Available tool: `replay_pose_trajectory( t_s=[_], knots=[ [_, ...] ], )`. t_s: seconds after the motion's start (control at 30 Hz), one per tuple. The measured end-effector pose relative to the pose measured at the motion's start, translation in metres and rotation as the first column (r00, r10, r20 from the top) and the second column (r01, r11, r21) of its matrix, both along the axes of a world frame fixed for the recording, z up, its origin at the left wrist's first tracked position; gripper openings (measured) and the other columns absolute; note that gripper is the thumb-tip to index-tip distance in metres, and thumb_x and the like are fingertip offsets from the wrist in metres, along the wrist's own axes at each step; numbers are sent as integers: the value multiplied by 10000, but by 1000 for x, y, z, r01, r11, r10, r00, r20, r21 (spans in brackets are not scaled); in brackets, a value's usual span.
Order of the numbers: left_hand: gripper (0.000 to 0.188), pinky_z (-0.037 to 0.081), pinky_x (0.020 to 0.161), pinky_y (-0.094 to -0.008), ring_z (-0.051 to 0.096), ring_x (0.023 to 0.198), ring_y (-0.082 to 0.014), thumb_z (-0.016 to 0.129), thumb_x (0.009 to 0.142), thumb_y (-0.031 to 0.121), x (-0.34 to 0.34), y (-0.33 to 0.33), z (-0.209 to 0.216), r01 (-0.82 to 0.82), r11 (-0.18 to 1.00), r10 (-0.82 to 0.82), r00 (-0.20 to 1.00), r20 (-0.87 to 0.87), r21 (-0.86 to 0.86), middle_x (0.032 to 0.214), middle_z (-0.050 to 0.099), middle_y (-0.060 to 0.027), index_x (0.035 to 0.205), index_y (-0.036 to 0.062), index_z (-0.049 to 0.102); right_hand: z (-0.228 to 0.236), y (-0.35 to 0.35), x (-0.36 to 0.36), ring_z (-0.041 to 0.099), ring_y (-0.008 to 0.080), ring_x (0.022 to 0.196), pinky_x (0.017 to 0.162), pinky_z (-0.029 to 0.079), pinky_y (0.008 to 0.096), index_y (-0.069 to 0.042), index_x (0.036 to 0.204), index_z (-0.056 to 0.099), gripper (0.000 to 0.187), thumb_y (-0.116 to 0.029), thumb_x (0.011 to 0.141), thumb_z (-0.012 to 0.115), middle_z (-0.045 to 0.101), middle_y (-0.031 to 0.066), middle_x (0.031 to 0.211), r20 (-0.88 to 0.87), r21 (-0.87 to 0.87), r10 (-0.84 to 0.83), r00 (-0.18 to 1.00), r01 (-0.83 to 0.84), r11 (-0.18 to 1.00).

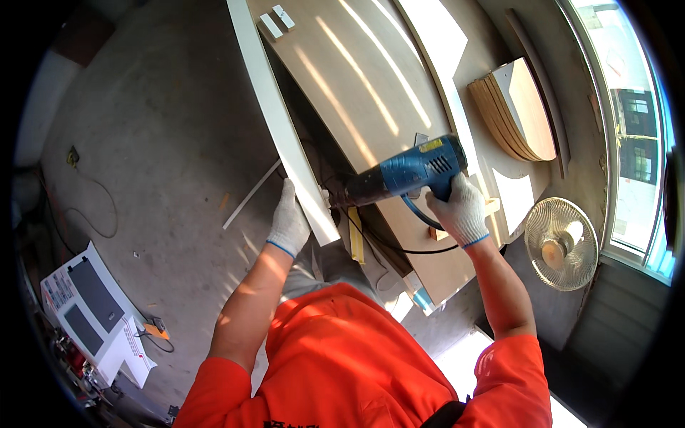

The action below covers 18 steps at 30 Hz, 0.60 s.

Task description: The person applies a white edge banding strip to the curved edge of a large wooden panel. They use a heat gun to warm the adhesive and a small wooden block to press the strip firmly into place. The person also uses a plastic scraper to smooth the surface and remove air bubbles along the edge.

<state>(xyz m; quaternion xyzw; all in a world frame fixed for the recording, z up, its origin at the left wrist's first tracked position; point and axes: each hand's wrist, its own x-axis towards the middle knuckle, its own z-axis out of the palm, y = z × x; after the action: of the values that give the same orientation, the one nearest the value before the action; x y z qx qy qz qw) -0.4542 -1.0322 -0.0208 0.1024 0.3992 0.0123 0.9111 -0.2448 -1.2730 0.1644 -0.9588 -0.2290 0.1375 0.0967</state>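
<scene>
My right hand (460,214), in a white knit glove with a blue cuff, is wrapped round the handle of a blue heat gun (421,170). The gun lies sideways over the workbench, its dark nozzle pointing left at the near end of a long white board (282,128). My left hand (289,220), gloved alike, is at that board's left side near the same end; its fingers are partly hidden by the board, and it appears to grip the edge. A black cord (421,251) runs below the gun.
Two small white blocks (277,22) lie on the wooden panel (335,64) ahead. Stacked curved boards (514,110) and a wire-caged fan (561,244) stand at the right by the window. A thin white strip (251,194) and a printed carton (93,310) are on the left.
</scene>
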Motion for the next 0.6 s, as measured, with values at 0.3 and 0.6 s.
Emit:
replay_pose_trajectory(
  t_s=[0.3,0.6],
  knots=[
    [737,598,865,-532,721,1009,-409,435,1077,733,-3,-1,2,-26,998,27,1000,13,-50,1098,707,-215,1258,45,628,14,-16,-16,770,408,845,764,603,481,-64,1154,672,426,-300,830,817,757,209,893,-213,-37,-128,969,123,992],
    [718,587,876,-530,711,1013,-411,472,1077,707,-4,-1,4,-41,999,42,998,37,-33,1121,698,-224,1310,40,595,-6,105,42,768,410,928,864,602,477,-23,1169,668,450,-342,866,766,773,231,947,-7,-17,-57,998,57,998]
  ],
)
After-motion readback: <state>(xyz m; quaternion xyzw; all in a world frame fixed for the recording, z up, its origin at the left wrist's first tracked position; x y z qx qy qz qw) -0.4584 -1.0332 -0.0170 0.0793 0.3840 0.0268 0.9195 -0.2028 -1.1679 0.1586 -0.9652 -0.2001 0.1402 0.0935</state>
